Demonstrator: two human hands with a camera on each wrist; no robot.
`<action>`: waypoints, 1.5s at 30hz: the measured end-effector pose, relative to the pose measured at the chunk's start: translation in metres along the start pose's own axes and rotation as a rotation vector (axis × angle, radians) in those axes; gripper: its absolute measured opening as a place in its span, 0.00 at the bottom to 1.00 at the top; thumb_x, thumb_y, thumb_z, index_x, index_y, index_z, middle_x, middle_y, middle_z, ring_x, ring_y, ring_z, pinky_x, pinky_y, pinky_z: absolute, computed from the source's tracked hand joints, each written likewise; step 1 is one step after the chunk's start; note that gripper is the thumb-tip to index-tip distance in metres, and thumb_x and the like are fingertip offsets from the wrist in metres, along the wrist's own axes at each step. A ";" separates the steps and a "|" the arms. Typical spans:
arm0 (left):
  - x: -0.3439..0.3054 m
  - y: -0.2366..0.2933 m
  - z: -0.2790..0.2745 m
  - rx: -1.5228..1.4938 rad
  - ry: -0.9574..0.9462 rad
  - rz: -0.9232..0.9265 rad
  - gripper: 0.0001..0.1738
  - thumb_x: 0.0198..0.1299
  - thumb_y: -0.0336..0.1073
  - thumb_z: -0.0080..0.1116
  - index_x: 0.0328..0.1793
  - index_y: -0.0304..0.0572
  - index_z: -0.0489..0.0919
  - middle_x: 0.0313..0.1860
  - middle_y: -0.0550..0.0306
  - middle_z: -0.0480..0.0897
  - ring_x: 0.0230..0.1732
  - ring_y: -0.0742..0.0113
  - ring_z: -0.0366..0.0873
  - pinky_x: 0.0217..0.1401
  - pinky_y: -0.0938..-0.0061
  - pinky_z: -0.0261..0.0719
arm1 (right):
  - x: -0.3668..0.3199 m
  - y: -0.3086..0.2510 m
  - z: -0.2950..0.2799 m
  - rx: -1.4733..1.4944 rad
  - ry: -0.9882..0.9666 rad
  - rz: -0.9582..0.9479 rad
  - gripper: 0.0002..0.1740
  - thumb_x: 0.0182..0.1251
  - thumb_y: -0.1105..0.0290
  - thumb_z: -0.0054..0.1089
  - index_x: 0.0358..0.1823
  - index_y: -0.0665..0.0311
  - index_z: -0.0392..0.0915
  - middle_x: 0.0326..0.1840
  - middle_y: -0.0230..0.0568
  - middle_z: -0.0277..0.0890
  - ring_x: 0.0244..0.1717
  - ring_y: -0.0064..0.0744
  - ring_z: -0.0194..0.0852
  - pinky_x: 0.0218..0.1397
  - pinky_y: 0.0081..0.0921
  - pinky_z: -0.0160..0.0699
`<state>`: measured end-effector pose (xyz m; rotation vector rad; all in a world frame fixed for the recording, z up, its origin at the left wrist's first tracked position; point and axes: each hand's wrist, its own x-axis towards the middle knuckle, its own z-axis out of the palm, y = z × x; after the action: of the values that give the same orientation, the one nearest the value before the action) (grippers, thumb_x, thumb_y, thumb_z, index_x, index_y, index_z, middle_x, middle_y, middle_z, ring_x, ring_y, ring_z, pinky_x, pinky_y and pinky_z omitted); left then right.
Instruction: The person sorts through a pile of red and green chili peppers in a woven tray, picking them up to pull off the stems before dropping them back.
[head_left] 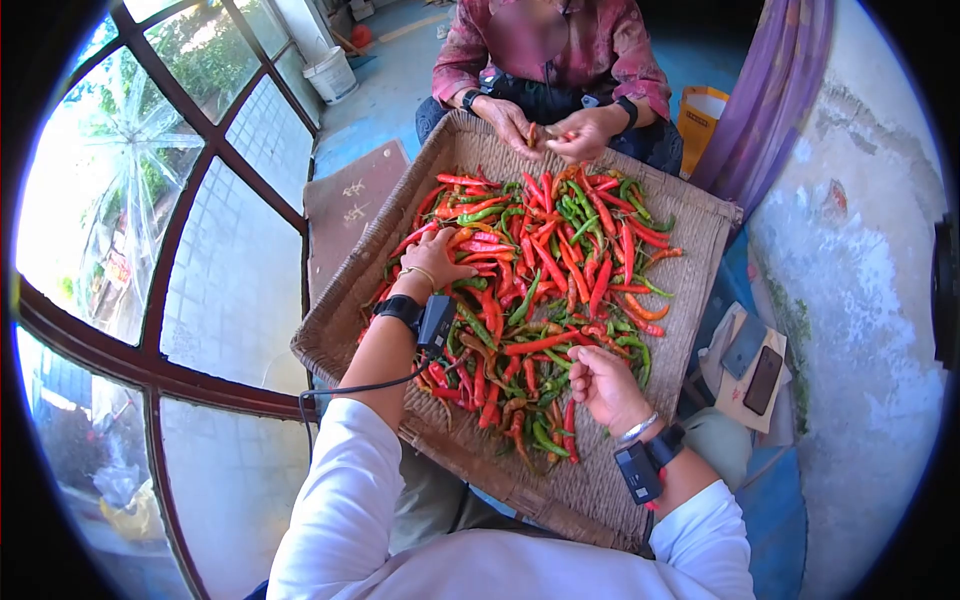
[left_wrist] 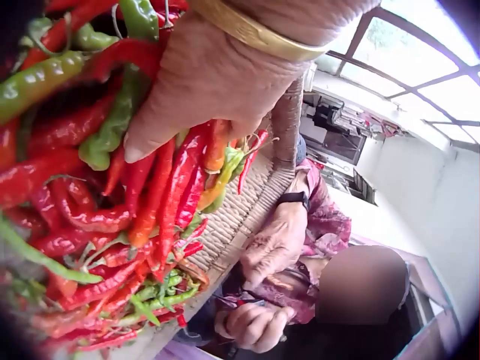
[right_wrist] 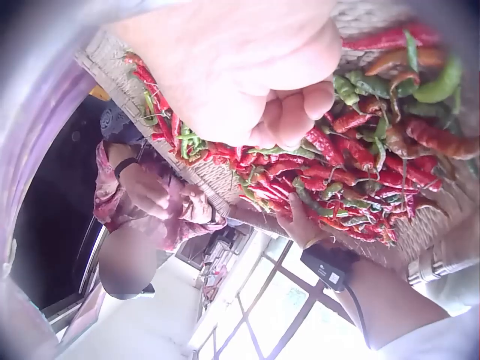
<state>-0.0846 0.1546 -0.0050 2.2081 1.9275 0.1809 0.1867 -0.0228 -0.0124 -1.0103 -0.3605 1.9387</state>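
Observation:
Red, green and orange chili peppers (head_left: 545, 265) lie heaped in a large woven tray (head_left: 680, 290). My left hand (head_left: 430, 263) rests on the left side of the heap, fingers spread, back upward. In the left wrist view its thumb (left_wrist: 154, 127) lies on red and green peppers; the other fingertips are hidden. Over the right side of the heap is my right hand (head_left: 608, 385), its fingers curled in toward the palm. The right wrist view shows these curled fingers (right_wrist: 292, 116) with no pepper between them. A long red pepper (head_left: 540, 344) lies close to this hand's fingertips.
Across the tray sits another person in a patterned red shirt (head_left: 620, 50), both hands (head_left: 585, 132) together above the far rim. A framed window (head_left: 210, 150) runs along the left. Two phones (head_left: 763, 380) lie at right by the wall. A white bucket (head_left: 330, 75) stands behind.

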 end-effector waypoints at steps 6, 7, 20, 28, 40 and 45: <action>-0.006 0.014 0.000 -0.016 -0.024 -0.133 0.51 0.27 0.60 0.67 0.63 0.58 0.60 0.62 0.57 0.61 0.61 0.57 0.61 0.58 0.46 0.58 | -0.001 0.001 -0.004 -0.020 0.020 -0.004 0.08 0.61 0.65 0.49 0.33 0.61 0.72 0.18 0.29 0.69 0.16 0.20 0.63 0.18 0.17 0.62; -0.008 0.014 0.002 0.038 0.027 -0.059 0.49 0.28 0.57 0.67 0.61 0.56 0.62 0.62 0.55 0.61 0.60 0.55 0.63 0.57 0.54 0.63 | -0.001 0.001 -0.004 -0.004 0.012 0.005 0.08 0.61 0.65 0.49 0.34 0.61 0.72 0.18 0.29 0.69 0.16 0.20 0.63 0.18 0.17 0.62; -0.082 0.067 -0.009 -0.073 -0.147 0.320 0.28 0.38 0.42 0.63 0.49 0.45 0.71 0.39 0.50 0.75 0.42 0.53 0.74 0.44 0.64 0.72 | 0.001 0.002 -0.001 -0.023 0.015 -0.006 0.08 0.61 0.66 0.48 0.34 0.62 0.71 0.18 0.30 0.69 0.15 0.17 0.63 0.16 0.14 0.62; -0.139 0.094 0.014 -0.020 -0.051 0.613 0.24 0.40 0.38 0.60 0.47 0.48 0.70 0.37 0.53 0.74 0.32 0.56 0.75 0.34 0.67 0.75 | 0.003 0.006 -0.004 -0.082 0.096 0.012 0.11 0.61 0.60 0.49 0.33 0.60 0.71 0.19 0.30 0.70 0.14 0.17 0.64 0.15 0.13 0.60; -0.158 0.107 0.005 -0.268 -0.078 1.011 0.29 0.40 0.46 0.63 0.51 0.52 0.72 0.42 0.51 0.73 0.35 0.54 0.74 0.38 0.69 0.74 | -0.002 -0.017 0.000 -0.269 0.003 -0.272 0.13 0.63 0.62 0.47 0.38 0.65 0.71 0.20 0.30 0.70 0.17 0.15 0.63 0.20 0.11 0.63; -0.145 0.103 -0.012 -0.404 0.290 0.757 0.23 0.43 0.33 0.61 0.49 0.40 0.72 0.47 0.49 0.72 0.45 0.53 0.72 0.45 0.65 0.72 | -0.005 -0.014 0.004 -0.358 -0.074 -0.234 0.16 0.64 0.58 0.46 0.37 0.65 0.73 0.18 0.28 0.68 0.16 0.14 0.61 0.19 0.09 0.59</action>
<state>-0.0084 -0.0011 0.0370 2.5731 0.9215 0.9469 0.1932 -0.0183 0.0004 -1.0690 -0.8531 1.7360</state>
